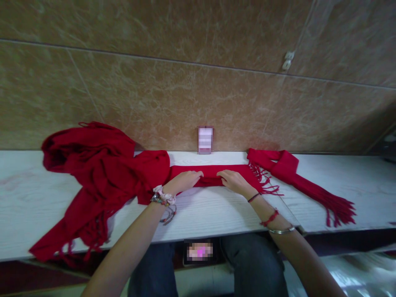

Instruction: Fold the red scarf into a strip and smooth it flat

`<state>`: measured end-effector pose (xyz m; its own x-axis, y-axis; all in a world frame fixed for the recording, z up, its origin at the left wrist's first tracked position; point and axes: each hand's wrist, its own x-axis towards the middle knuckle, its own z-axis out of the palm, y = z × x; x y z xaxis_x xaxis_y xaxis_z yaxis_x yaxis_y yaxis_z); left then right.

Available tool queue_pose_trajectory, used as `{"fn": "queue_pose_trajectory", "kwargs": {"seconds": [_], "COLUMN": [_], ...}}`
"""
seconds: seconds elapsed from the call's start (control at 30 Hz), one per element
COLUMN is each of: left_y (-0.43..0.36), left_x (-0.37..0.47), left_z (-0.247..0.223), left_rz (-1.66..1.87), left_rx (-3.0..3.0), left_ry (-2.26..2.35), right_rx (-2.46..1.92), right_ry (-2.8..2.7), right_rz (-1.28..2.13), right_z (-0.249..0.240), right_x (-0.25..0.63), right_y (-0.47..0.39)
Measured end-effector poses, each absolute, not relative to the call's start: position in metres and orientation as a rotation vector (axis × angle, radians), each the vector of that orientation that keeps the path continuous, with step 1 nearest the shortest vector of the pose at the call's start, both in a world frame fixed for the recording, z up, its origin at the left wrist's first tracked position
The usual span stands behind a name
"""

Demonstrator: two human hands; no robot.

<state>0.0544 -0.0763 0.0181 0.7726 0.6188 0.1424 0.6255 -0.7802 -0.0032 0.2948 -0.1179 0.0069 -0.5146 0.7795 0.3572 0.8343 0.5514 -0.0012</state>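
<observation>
A red fringed scarf (210,169) lies flat along the white table in front of me, its fringe at the right end. My left hand (187,180) pinches its near edge left of the middle. My right hand (234,180) grips the same edge a short way to the right, and between the hands the edge is raised into a fold. The scarf's left end meets a big heap of red scarves (102,165), so I cannot tell where one stops. Right of the fringe, another red scarf (289,167) lies folded over, with its tassels toward the table's front edge.
A brown tiled wall (173,90) rises behind the white table (198,222). A small blurred card (205,139) stands against it, and a white fitting (288,60) is fixed higher up. A dark device with a blurred screen (199,251) is below the table edge, between my legs.
</observation>
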Motion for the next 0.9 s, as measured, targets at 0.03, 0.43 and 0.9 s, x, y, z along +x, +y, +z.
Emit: {"fn": "queue_pose_trajectory", "kwargs": {"seconds": [0.03, 0.43, 0.9], "left_y": [-0.077, -0.081, -0.082], "left_x": [0.055, 0.053, 0.049], "left_z": [0.019, 0.028, 0.034], "left_rz": [-0.207, -0.151, -0.197], "left_rx": [-2.918, -2.888, -3.034], "left_ry": [-1.017, -1.007, -0.973], "right_rx": [-1.330, -1.298, -1.120], "right_ry": [-2.478, -2.478, -2.422], "right_rz": [-0.234, -0.193, 0.130], "right_z": [0.008, 0.011, 0.009], "right_x": [0.295, 0.295, 0.308], "right_y": [-0.119, -0.122, -0.118]}}
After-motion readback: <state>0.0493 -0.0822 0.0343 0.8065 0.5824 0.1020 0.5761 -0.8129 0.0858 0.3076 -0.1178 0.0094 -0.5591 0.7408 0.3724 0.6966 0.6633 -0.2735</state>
